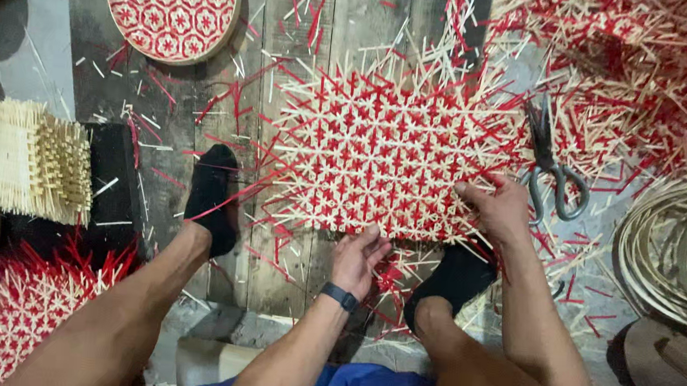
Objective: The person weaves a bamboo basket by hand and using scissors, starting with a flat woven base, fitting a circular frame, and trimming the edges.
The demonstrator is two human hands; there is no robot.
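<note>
On wooden floor point(271, 277), mid-scene: woven mat point(383, 159), red and pale strips in star pattern, loose ends bristling on all sides. Left hand point(360, 260) at mat's near edge, fingers curled narrow onto the weave, touching it; dark band on the wrist. Right hand point(499, 211) at near right corner, thumb on top, fingers pinching the edge strips. Two feet in black socks: left foot point(212, 199) just beside mat's left edge, right foot point(455, 279) tucked under near edge between the hands. Scissors point(554, 165) flat on floor just right of mat, near right hand, not touching it. Far left: round woven tray point(170, 4), same red pattern. Left: pale bundle of cut sticks point(31, 160) on a dark block. Near left: second red mat point(32, 307), partly out of view. Far right: heap of loose strips point(638, 77). Right: coiled pale hoops point(674, 252). Offcuts scattered across floor.
</note>
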